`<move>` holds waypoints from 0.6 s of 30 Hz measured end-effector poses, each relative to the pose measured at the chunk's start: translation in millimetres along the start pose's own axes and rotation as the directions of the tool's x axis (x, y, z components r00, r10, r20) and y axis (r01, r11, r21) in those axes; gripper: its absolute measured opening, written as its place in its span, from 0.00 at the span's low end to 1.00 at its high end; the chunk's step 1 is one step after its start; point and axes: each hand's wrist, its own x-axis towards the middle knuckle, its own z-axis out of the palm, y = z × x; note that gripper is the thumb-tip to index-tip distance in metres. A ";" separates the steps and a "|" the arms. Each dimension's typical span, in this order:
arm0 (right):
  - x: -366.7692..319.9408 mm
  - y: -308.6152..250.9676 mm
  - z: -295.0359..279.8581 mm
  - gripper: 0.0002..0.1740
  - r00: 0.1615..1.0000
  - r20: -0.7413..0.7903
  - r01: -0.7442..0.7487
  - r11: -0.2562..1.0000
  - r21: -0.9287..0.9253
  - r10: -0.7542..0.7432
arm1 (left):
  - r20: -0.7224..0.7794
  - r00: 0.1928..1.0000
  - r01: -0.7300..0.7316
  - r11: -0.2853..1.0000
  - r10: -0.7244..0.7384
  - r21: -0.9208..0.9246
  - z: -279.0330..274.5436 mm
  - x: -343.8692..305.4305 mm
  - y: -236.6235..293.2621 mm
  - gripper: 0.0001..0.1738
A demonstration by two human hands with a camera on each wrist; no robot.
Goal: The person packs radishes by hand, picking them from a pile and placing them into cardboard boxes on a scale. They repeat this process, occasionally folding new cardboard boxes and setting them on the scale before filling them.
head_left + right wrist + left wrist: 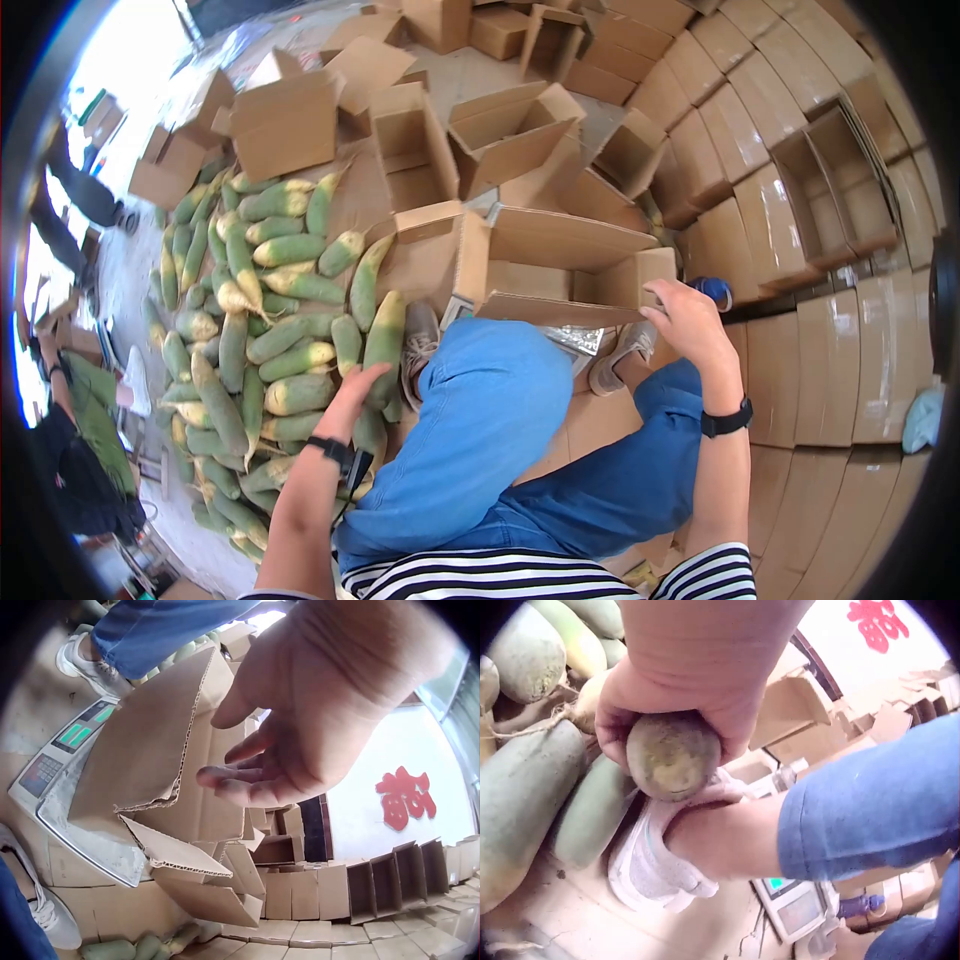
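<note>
My left hand (pixel 697 682) grips a green radish (pixel 673 759), its blunt end showing below the palm in the left wrist view. In the head view that left hand (pixel 352 400) is at the right side of a heap of green radishes (pixel 295 345). An open cardboard box (pixel 570 255) stands in front of my knees on a digital scale (pixel 79 739) with lit green displays. Beside the box's right end is my right hand (pixel 692 322), its fingers loosely bent and holding nothing. The right wrist view shows this hand (pixel 292 735) over the box's open side.
More open boxes (pixel 510 135) lie beyond the scale. Stacked cartons (pixel 820 350) form a wall along the right. Another person (pixel 95 420) is at the far left. My shoes (pixel 420 350) stand close to the scale and the radishes.
</note>
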 end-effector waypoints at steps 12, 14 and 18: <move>17.5 23.1 48.4 0.04 0.989 0.087 0.128 0.982 -0.137 -0.116 | 0.317 0.662 -0.691 0.389 0.679 0.609 40.3 -220.9 202.1 0.43; 19.0 22.7 53.8 0.05 0.990 0.070 0.137 0.974 -0.183 -0.126 | 0.472 0.633 -0.700 0.192 0.614 0.688 77.3 -231.9 253.8 0.43; 20.1 16.2 52.4 0.07 0.989 0.124 0.108 0.958 -0.266 -0.077 | 0.703 0.613 -0.756 0.010 0.361 0.654 178.2 -207.3 317.8 0.40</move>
